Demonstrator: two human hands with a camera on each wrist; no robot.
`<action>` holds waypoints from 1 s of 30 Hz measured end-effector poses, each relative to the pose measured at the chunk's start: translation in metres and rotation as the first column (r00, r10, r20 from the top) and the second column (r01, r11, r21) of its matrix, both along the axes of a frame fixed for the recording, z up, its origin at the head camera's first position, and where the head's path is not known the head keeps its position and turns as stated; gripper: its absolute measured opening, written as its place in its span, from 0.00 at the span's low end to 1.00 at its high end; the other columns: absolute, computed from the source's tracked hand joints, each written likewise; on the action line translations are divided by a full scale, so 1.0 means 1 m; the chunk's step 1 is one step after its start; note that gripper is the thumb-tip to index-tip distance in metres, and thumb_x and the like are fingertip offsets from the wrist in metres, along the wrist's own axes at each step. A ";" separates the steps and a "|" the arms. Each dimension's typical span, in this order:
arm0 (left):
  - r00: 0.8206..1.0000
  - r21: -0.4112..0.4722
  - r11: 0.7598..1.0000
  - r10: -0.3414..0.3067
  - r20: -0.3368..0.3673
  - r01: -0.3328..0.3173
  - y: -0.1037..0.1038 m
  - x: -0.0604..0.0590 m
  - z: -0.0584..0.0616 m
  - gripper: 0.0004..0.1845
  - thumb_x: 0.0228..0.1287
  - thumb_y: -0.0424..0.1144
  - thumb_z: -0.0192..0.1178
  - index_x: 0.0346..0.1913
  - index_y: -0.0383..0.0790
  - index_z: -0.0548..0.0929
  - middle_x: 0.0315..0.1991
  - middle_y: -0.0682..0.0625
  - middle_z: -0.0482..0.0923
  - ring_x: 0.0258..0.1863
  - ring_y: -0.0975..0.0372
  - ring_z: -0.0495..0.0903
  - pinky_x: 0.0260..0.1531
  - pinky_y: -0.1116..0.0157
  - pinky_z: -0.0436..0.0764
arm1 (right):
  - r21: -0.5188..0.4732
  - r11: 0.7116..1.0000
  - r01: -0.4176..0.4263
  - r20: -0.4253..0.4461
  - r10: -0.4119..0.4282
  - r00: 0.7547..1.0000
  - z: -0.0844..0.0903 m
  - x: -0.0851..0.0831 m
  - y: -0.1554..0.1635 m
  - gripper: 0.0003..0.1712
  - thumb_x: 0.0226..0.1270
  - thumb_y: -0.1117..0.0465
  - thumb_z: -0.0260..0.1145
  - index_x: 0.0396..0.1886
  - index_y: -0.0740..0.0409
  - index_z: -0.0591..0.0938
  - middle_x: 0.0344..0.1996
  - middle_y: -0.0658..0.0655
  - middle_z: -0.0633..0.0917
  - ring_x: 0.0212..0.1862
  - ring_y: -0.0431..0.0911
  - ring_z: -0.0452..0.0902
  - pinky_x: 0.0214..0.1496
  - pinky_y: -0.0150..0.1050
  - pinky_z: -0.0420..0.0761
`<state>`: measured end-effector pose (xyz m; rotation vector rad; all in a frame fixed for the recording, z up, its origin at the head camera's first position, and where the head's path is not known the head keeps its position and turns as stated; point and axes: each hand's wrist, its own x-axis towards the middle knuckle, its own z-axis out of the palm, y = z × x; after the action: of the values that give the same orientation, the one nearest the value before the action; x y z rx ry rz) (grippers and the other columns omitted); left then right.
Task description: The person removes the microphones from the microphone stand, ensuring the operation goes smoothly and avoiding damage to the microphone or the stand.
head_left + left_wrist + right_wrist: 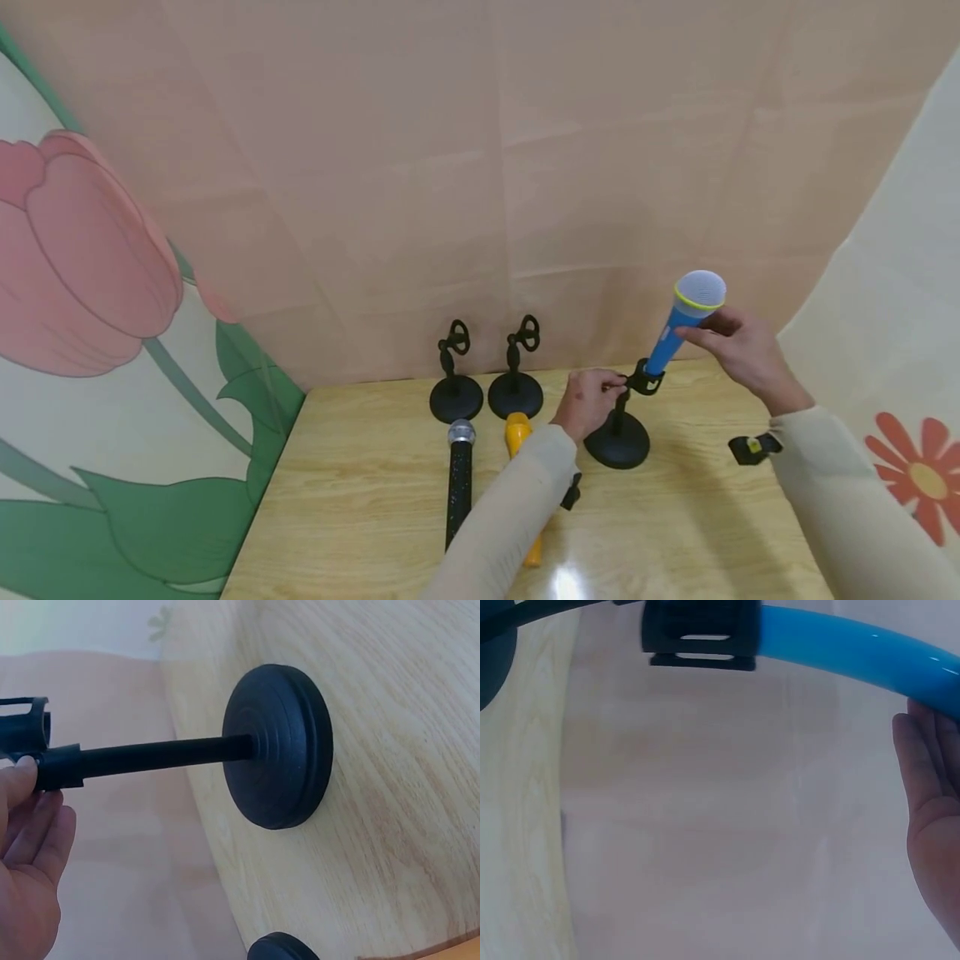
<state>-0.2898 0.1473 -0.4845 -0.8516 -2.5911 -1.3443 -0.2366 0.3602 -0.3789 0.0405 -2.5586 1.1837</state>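
blue mic (684,323) sits tilted in the clip (645,379) of the nearest black stand (618,437), white mesh head up and leaning toward the backdrop, on the right part of the desk (360,500). right hand (738,346) grips the mic's blue body just under the yellow ring, fingers curled round it w/ thumb on the near side; in the right wrist view the blue shaft (855,649) runs thru the black clip (699,634) and the fingers (930,795) lie behind it, so how tightly they press there can't be told. left hand (588,404) pinches the stand's upper post right at the clip; left wrist view shows thumb and fingertips (26,776) closed on the collar of the black post (150,759), rest of the fingers loosely curled below. stand's round base (279,746) lies flat on the wood.

two more black stands, one at (456,377) and a 2nd (515,372), stand side by side at the desk's far edge, clips holding nothing. a black mic (459,479) w/ silver head lies flat in front of them, a yellow mic (519,442) beside it, partly hidden under the left sleeve (510,517). wrist cam strap (753,447) shows on the right forearm. peach cloth backdrop (480,167) behind, tulip print at left.
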 end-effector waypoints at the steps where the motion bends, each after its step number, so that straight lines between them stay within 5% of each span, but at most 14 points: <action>1: 1.000 -0.007 1.000 0.001 -0.008 -0.002 0.000 0.000 0.000 0.08 0.65 0.36 0.67 0.45 0.46 0.91 0.42 0.59 0.88 0.42 0.75 0.82 0.44 0.83 0.75 | -0.003 1.000 0.006 -0.005 -0.006 1.000 0.001 0.001 0.001 0.32 0.70 0.49 0.68 0.61 0.71 0.77 0.53 0.70 0.82 0.44 0.31 0.76 0.38 0.22 0.74; 7: 0.999 -0.026 0.999 0.027 -0.036 -0.028 -0.003 -0.005 -0.001 0.07 0.67 0.36 0.66 0.43 0.45 0.91 0.41 0.57 0.88 0.42 0.74 0.83 0.44 0.82 0.76 | -0.038 0.999 -0.011 -0.057 0.009 0.998 0.002 0.000 0.005 0.29 0.68 0.52 0.70 0.57 0.71 0.79 0.39 0.39 0.84 0.40 0.25 0.75 0.38 0.22 0.75; 10: 0.999 -0.021 0.999 0.033 0.000 -0.033 -0.005 -0.008 -0.001 0.07 0.67 0.35 0.66 0.43 0.44 0.91 0.41 0.57 0.88 0.42 0.73 0.83 0.43 0.81 0.76 | -0.047 0.999 -0.025 -0.070 0.022 0.997 0.000 0.001 0.005 0.27 0.68 0.53 0.71 0.54 0.72 0.80 0.35 0.33 0.82 0.39 0.26 0.77 0.37 0.22 0.76; 14: 0.998 -0.032 0.998 0.054 0.017 -0.054 -0.010 -0.015 0.001 0.07 0.68 0.35 0.65 0.43 0.44 0.91 0.40 0.56 0.88 0.39 0.74 0.83 0.40 0.81 0.77 | -0.037 0.999 -0.032 -0.072 0.029 0.997 -0.005 0.003 0.005 0.25 0.67 0.54 0.71 0.53 0.71 0.81 0.34 0.36 0.84 0.37 0.27 0.78 0.36 0.22 0.76; 23: 0.988 -0.012 0.989 0.146 0.055 -0.145 -0.019 -0.033 0.005 0.05 0.66 0.33 0.67 0.40 0.43 0.92 0.38 0.53 0.89 0.35 0.70 0.83 0.36 0.77 0.78 | -0.015 0.995 -0.095 -0.035 0.094 0.995 -0.031 0.011 -0.005 0.22 0.66 0.56 0.72 0.51 0.70 0.83 0.43 0.66 0.87 0.40 0.28 0.79 0.39 0.24 0.79; 30: 0.988 0.020 0.993 0.117 0.096 -0.120 -0.019 -0.041 0.009 0.06 0.67 0.30 0.65 0.40 0.40 0.91 0.38 0.52 0.88 0.30 0.72 0.83 0.35 0.77 0.79 | 0.009 0.997 -0.078 0.026 0.078 0.997 -0.058 0.024 -0.013 0.21 0.65 0.53 0.73 0.47 0.67 0.85 0.42 0.64 0.88 0.48 0.53 0.84 0.40 0.30 0.80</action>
<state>-0.3306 0.1279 -0.4757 -0.6334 -2.6407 -1.4139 -0.2130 0.3471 -0.4367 0.1294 -2.6069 1.2066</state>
